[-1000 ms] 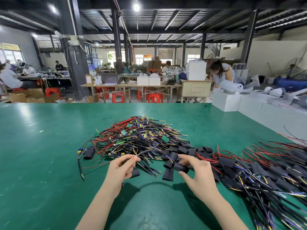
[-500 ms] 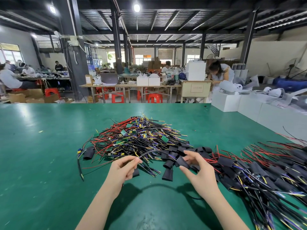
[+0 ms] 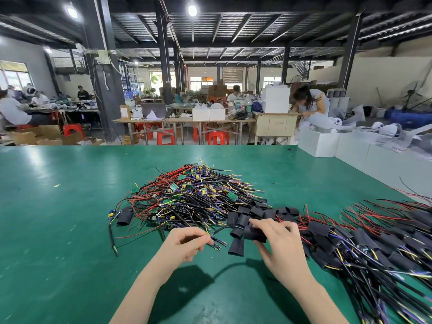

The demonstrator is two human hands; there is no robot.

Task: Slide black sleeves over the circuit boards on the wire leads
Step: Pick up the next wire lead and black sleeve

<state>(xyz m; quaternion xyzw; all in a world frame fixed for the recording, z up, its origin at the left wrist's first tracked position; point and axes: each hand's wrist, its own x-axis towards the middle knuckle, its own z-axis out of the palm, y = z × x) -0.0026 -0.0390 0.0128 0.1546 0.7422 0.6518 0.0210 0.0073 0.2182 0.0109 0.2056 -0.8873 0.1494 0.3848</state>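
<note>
A heap of wire leads with small green circuit boards (image 3: pixel 187 195) lies in the middle of the green table (image 3: pixel 58 218). Several loose black sleeves (image 3: pixel 257 212) lie along its near right side. My left hand (image 3: pixel 187 244) pinches the ends of a lead's wires (image 3: pixel 216 242). My right hand (image 3: pixel 280 246) holds a black sleeve (image 3: pixel 254 235) between thumb and fingers, with a black cable (image 3: pixel 224 229) arching from it to my left hand. The board of this lead is hidden.
A second pile of sleeved leads (image 3: pixel 374 244) spreads over the table's right side. One black sleeve (image 3: pixel 125 216) lies apart at the heap's left. White boxes (image 3: pixel 350 150) stand beyond the right edge. People work at tables far behind.
My right hand has lifted a sleeve and drawn it along the lead. My left hand now pinches the wire ends, and the small sleeve beside it is gone from view.
</note>
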